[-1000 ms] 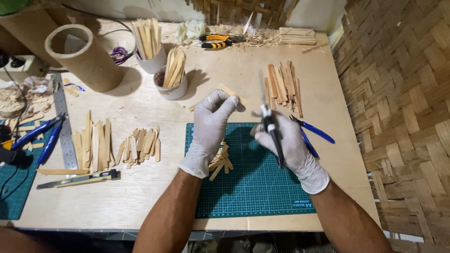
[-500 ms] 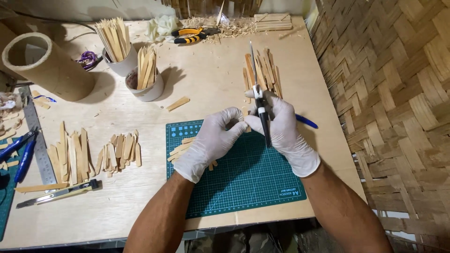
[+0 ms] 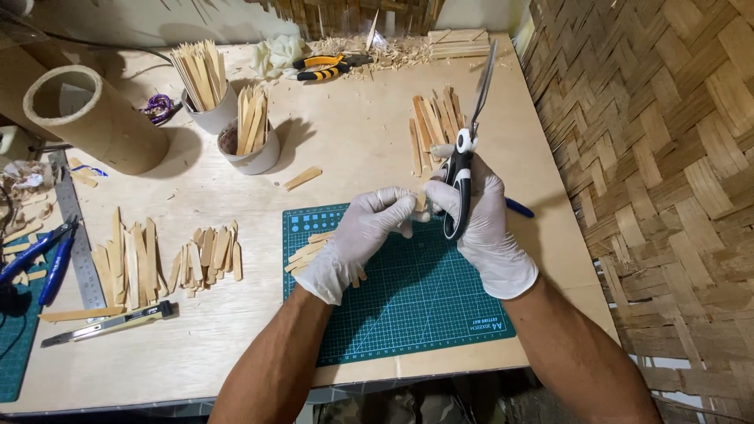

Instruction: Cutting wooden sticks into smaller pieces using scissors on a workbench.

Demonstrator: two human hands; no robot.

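Note:
Both my hands wear white gloves and meet above the green cutting mat (image 3: 408, 298). My right hand (image 3: 483, 228) grips black-and-white scissors (image 3: 465, 149) with the blades pointing up and away. My left hand (image 3: 357, 239) pinches a small wooden stick piece (image 3: 421, 201) between its fingertips, right against my right hand. Under my left hand a small pile of cut wooden strips (image 3: 308, 251) lies on the mat's left part.
Wooden sticks (image 3: 433, 122) lie behind my hands; more strips (image 3: 208, 255) and longer ones (image 3: 126, 263) lie left. Two cups of sticks (image 3: 251, 149), a cardboard tube (image 3: 94, 118), pliers (image 3: 330, 67), a utility knife (image 3: 110, 323), a steel ruler (image 3: 78, 235). Woven bamboo wall (image 3: 652, 157) at right.
My hands have risen and come closer together. The scissors have lifted and now point further up; the view has shifted slightly.

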